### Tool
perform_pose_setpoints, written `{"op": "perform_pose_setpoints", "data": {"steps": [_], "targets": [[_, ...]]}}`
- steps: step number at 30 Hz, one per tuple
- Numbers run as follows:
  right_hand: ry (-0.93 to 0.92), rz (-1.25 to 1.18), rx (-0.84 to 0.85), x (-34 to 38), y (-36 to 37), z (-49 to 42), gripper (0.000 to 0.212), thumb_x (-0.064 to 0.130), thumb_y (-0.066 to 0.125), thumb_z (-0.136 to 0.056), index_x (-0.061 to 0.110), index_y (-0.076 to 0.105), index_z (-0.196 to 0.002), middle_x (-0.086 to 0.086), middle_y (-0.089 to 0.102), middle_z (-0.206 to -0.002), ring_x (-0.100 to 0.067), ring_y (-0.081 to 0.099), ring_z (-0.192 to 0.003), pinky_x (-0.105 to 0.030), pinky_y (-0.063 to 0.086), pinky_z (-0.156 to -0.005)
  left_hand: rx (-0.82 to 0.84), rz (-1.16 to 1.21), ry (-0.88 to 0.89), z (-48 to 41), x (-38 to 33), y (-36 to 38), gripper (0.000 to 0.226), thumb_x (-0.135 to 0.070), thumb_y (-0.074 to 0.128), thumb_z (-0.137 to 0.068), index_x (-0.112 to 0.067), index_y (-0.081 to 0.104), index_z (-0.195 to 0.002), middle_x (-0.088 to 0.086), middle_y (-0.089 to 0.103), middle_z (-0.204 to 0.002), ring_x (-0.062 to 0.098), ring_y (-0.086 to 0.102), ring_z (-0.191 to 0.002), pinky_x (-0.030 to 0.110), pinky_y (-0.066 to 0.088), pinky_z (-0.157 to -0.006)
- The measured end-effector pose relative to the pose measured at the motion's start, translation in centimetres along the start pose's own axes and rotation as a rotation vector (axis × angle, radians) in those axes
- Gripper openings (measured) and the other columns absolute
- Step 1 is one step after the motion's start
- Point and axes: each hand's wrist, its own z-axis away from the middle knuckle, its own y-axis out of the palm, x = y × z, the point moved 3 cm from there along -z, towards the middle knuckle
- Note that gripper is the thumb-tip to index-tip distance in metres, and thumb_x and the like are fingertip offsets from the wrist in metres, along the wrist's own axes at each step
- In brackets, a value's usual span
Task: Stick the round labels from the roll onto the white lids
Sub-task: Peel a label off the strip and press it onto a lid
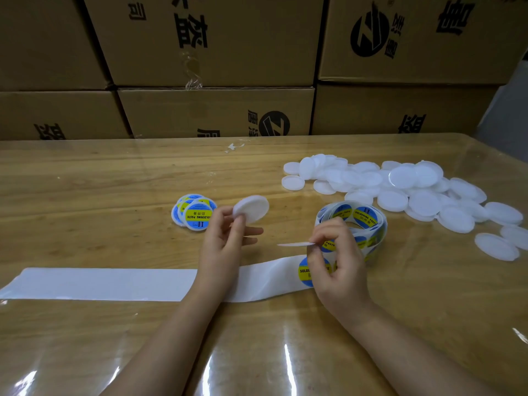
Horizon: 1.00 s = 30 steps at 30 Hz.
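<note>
So, two hands are over the table (85, 195); the left hand (225, 238) holds one white lid (253, 208) up off the wood, pinching its edge with thumb and first finger, tilted, with the other fingers stretched out straight to the right; the right hand (337, 270) pinches one peeled label (294, 244) between thumb and first finger, and the other fingers are curled in; that label is seen from the side, flat and thin, pointing toward the left hand but not touching the lid.

One roll of labels (363, 218) stands just behind the right hand; one long white backing strip (100, 282) runs from it to the left, under both wrists; one more label (305, 271) sits on the strip, partly hidden by the right hand.

A small heap of done lids (197, 214) lies left of the held lid, about four, though I cannot count them for sure; a big pile of plain lids (400, 190) lies to the right, too many to count.

About six brown boxes (214, 44) are stacked behind the table.

The labels are blue circles with a yellow band that reads SOLDERING PASTE; the boxes show upside-down Chinese writing and a round black logo.
</note>
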Motion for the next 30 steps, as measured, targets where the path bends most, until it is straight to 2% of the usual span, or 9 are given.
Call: {"op": "perform_pose_setpoints", "data": {"steps": [3,6,10,12,17,24,27,30], "targets": [[0.009,0.025,-0.03,-0.1,0.1,0.0,0.012,0.008,0.047,-0.085,0.019,0.049,-0.09,0.003,0.051,-0.083,-0.015,0.052,-0.077,-0.028,0.044,-0.071,-0.017,0.091,-0.017,0.0,-0.3,0.2,0.02,-0.004,0.044,-0.098,-0.021,0.055,-0.101,0.001,0.069,-0.092,0.021,0.071,-0.081,0.021,0.054,-0.068],[0.023,0.026,-0.048,-0.2,0.1,-0.1,0.013,0.01,0.046,-0.088,0.02,0.049,-0.095,0.007,0.05,-0.086,-0.008,0.05,-0.078,-0.02,0.042,-0.073,0.025,0.212,-0.118,0.1,-0.2,0.6,0.022,0.002,0.049,-0.094,-0.013,0.058,-0.108,0.005,0.072,-0.085,0.02,0.071,-0.078,0.021,0.054,-0.066],[0.02,0.007,-0.073,-0.2,0.0,0.0,0.014,0.008,0.044,-0.09,0.017,0.049,-0.1,0.008,0.049,-0.092,0.0,0.049,-0.085,-0.015,0.04,-0.078,0.12,0.348,-0.312,0.3,-0.2,1.0,0.018,-0.01,0.058,-0.087,-0.005,0.059,-0.104,0.01,0.073,-0.078,0.017,0.072,-0.07,0.019,0.054,-0.056],[0.014,0.009,-0.076,-0.3,0.0,0.0,0.014,0.007,0.044,-0.091,0.016,0.049,-0.101,0.01,0.048,-0.093,0.001,0.048,-0.086,-0.014,0.04,-0.078,0.155,0.362,-0.351,0.4,-0.1,1.1,0.024,-0.019,0.061,-0.08,-0.005,0.059,-0.1,0.011,0.072,-0.076,0.017,0.071,-0.067,0.019,0.054,-0.054],[0.021,0.015,-0.074,-0.2,0.0,0.0,0.013,0.01,0.044,-0.093,0.017,0.049,-0.103,0.009,0.049,-0.094,-0.001,0.049,-0.085,-0.015,0.04,-0.077,0.195,0.409,-0.395,0.6,0.1,1.4,0.03,-0.034,0.058,-0.079,-0.014,0.053,-0.102,0.01,0.071,-0.078,0.022,0.071,-0.065,0.022,0.055,-0.052],[0.084,0.015,-0.073,-0.6,0.1,0.1,0.013,0.014,0.046,-0.093,0.019,0.053,-0.104,0.009,0.051,-0.095,-0.002,0.052,-0.089,-0.015,0.041,-0.081,0.304,0.396,-0.404,1.1,0.7,1.6,0.039,-0.012,0.065,-0.075,-0.005,0.059,-0.112,0.019,0.072,-0.086,0.025,0.072,-0.08,0.025,0.057,-0.068],[0.12,0.013,-0.065,-0.7,0.2,0.1,0.011,0.017,0.047,-0.093,0.018,0.052,-0.103,0.007,0.053,-0.095,-0.001,0.053,-0.088,-0.014,0.041,-0.081,0.36,0.363,-0.413,1.2,0.7,1.6,0.034,-0.013,0.065,-0.075,-0.004,0.064,-0.108,0.019,0.072,-0.089,0.024,0.072,-0.081,0.024,0.056,-0.069],[0.17,0.0,-0.06,-0.9,0.3,0.2,0.016,0.017,0.053,-0.093,0.028,0.051,-0.105,0.008,0.057,-0.097,0.001,0.054,-0.089,-0.011,0.041,-0.081,0.382,0.333,-0.424,1.2,0.7,1.7,0.026,-0.015,0.065,-0.075,-0.006,0.069,-0.1,0.018,0.073,-0.091,0.023,0.072,-0.079,0.023,0.056,-0.066]]}}
